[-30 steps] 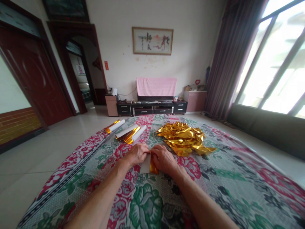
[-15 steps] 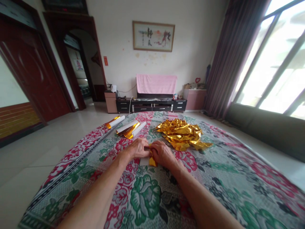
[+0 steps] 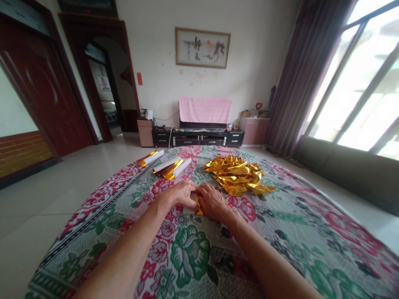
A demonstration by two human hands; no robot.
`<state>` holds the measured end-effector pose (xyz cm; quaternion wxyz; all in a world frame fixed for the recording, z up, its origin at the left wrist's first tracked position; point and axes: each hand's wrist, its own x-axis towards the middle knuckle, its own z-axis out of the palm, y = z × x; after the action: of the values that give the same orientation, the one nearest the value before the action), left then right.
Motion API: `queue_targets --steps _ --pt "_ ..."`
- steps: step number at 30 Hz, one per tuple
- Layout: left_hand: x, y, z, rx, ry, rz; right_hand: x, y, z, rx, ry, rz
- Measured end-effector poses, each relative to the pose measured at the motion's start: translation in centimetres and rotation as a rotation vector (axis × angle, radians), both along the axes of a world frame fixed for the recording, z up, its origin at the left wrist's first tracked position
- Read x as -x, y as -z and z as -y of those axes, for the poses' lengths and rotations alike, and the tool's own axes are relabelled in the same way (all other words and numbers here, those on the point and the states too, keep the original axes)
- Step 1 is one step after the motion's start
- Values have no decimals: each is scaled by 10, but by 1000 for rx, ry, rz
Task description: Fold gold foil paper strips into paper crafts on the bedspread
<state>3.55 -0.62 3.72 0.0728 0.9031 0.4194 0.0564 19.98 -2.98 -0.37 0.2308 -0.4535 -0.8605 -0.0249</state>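
A small piece of gold foil paper (image 3: 198, 207) lies on the flowered cloth between my two hands. My left hand (image 3: 182, 194) has its fingers bent at the left side of the piece, with the thumb at its edge. Over the right part of it my right hand (image 3: 214, 202) curls, fingers closed and hiding most of the foil. Only a short gold strip shows below the fingers. Just beyond my right hand spreads a heap of folded gold foil pieces (image 3: 238, 174).
Left of the heap lie curled gold foil sheets with white backs (image 3: 172, 168), and another rolled sheet (image 3: 151, 158) is nearer the table's left edge. A patterned tablecloth (image 3: 190, 253) covers the round table. A TV cabinet (image 3: 199, 137) stands against the far wall.
My left thumb has come down along the foil piece. Less of the gold strip shows below my fingers now. The view has shifted slightly.
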Motion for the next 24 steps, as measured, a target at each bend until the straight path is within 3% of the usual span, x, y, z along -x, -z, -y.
queue_targets --steps 24 --pt "2 2 0 64 11 -4 -6 -2 5 40 78 137"
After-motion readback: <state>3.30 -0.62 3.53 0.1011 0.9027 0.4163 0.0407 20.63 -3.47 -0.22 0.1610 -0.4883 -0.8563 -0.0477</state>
